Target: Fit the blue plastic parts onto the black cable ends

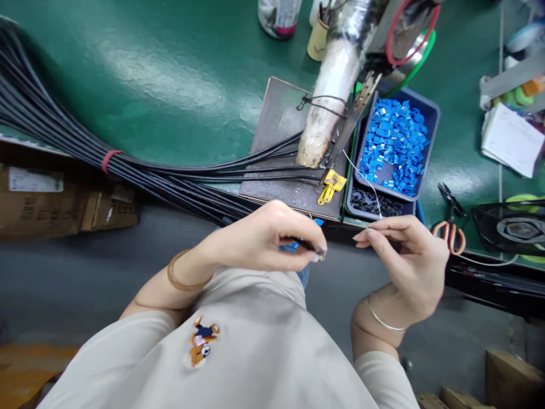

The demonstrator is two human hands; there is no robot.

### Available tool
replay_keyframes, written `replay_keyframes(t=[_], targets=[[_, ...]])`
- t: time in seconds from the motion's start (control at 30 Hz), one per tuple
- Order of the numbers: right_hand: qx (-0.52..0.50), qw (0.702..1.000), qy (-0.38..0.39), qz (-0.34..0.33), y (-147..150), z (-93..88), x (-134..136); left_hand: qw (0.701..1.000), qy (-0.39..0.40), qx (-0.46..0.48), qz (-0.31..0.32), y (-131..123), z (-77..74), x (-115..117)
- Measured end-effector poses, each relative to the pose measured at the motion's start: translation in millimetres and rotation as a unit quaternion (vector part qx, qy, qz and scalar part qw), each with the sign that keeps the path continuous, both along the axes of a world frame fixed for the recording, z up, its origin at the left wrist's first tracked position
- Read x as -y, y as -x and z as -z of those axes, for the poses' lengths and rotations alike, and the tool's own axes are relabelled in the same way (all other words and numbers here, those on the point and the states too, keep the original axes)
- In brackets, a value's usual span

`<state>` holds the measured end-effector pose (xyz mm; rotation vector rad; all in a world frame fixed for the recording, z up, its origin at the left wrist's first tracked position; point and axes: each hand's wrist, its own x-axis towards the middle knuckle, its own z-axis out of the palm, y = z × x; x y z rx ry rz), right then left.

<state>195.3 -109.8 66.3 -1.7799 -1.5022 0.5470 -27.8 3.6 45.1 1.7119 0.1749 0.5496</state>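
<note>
My left hand (272,236) is curled closed around a black cable (304,243), whose end pokes out past the fingertips, with something pale at the tip. Something blue shows between these fingers. To the right, my right hand (404,253) pinches thumb and forefinger together at a thin whitish wire (367,180). This wire curves down to the fingers from beneath the foil-wrapped duct. The hands are apart, both in front of the table edge. Just beyond them is a dark board (279,119), on which several cable ends and a yellow tool (332,186) lie.
A bundle of black cables (63,122) with a red tie runs in from the left. A white duct (327,102) hangs over the board. Bins hold blue pieces (395,145) and black pieces (374,203). Orange-handled scissors (450,230) lie right. Cartons (46,210) stand below left.
</note>
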Motion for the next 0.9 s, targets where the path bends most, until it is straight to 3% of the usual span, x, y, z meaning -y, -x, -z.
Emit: replay_keyframes(t=[0.07, 0.13, 0.23, 0.27, 0.33, 0.43, 0.57, 0.73, 0.9], targets=[[0.112, 0.993, 0.019, 0.024, -19.6, -7.2, -3.8, 0.999, 0.014, 0.002, 0.033, 1.6, -1.5, 2.2], [0.239, 0.967, -0.016, 0.088, -39.2, -4.6, -16.8, 0.992, 0.12, 0.022, -0.042, -0.4, 8.2, 4.0], [0.35, 0.922, -0.024, 0.166, -65.1, 12.6, -47.9, 0.915, 0.348, 0.046, -0.199, -5.9, 30.2, 2.5], [0.367, 0.913, -0.019, 0.176, -71.6, 19.6, -59.3, 0.888, 0.398, 0.049, -0.223, -7.4, 35.7, 1.1], [0.345, 0.924, -0.015, 0.162, -80.5, 31.9, -80.3, 0.862, 0.444, 0.055, -0.239, -9.2, 40.7, -2.1], [0.304, 0.945, -0.021, 0.117, -86.2, 42.2, -102.1, 0.867, 0.441, 0.049, -0.226, -10.3, 38.0, -4.9], [0.305, 0.948, 0.016, 0.085, -91.1, 42.5, -113.0, 0.889, 0.417, 0.044, -0.184, -13.1, 35.0, -5.4], [0.389, 0.912, 0.06, 0.119, -95.3, 39.8, -116.5, 0.91, 0.374, 0.035, -0.176, -17.7, 38.4, -5.6], [0.429, 0.889, 0.057, 0.147, -93.8, 42.5, -113.7, 0.924, 0.329, 0.038, -0.192, -21.2, 37.3, -2.3]])
